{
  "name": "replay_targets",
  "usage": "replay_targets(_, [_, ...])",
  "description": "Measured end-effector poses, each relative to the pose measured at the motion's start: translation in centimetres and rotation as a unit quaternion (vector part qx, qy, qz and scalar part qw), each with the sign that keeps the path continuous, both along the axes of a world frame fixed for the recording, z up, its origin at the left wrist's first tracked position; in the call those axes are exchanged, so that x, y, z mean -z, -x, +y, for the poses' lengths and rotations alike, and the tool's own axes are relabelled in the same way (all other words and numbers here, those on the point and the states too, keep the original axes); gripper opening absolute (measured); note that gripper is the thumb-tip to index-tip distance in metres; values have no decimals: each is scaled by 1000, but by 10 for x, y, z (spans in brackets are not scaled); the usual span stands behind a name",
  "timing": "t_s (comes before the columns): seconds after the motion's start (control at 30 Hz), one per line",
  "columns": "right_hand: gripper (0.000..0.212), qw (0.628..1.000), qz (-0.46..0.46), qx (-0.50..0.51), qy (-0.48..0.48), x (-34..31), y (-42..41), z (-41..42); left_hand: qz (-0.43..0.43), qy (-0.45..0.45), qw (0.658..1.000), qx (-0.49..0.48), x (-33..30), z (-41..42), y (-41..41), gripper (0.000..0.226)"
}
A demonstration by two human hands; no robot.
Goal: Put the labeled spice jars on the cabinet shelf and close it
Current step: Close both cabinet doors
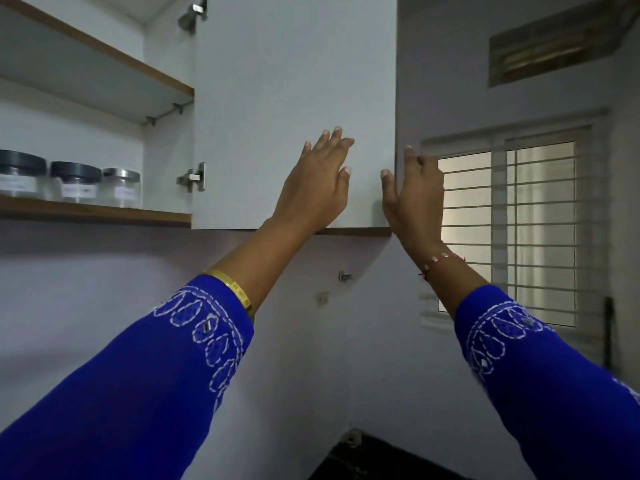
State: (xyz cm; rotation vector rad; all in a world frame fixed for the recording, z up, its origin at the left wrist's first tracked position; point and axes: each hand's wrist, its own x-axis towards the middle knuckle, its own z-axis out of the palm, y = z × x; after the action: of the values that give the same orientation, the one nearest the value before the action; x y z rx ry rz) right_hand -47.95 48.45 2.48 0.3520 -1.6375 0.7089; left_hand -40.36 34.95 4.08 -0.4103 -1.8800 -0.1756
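Note:
Three clear labeled spice jars stand in a row on the lower cabinet shelf: two with dark lids and one with a silver lid. The white cabinet door stands open, swung out toward me. My left hand lies flat against the door's inner face with straight fingers. My right hand holds the door's free edge, thumb on the inner face and fingers reaching round the outer side.
An upper shelf sits above the jars. Two metal hinges join the door to the cabinet. A barred window is on the right wall. A dark object lies low in the corner.

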Motion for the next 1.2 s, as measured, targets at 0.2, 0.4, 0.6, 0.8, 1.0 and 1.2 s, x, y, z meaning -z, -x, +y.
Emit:
replay_targets(0.2, [40,864,-216,-401,212,-4,33,5,-14,-13,1000,-19,-9,21,37,47])
replay_targets(0.4, [38,666,-285,-651,225,0,48,-6,-19,-40,999,-15,-18,38,60,55])
replay_targets(0.6, [36,590,-279,-724,222,3,47,-8,3,-90,996,9,-29,63,69,72])
replay_targets(0.8, [39,558,-267,-750,232,9,29,-15,40,-122,991,20,-31,65,63,74])
replay_targets(1.0, [40,540,-237,-774,231,20,-5,-32,34,-109,993,39,-31,49,29,72])
replay_targets(1.2, [50,587,-179,-764,197,26,-60,-62,60,-108,990,73,-27,20,-22,68])
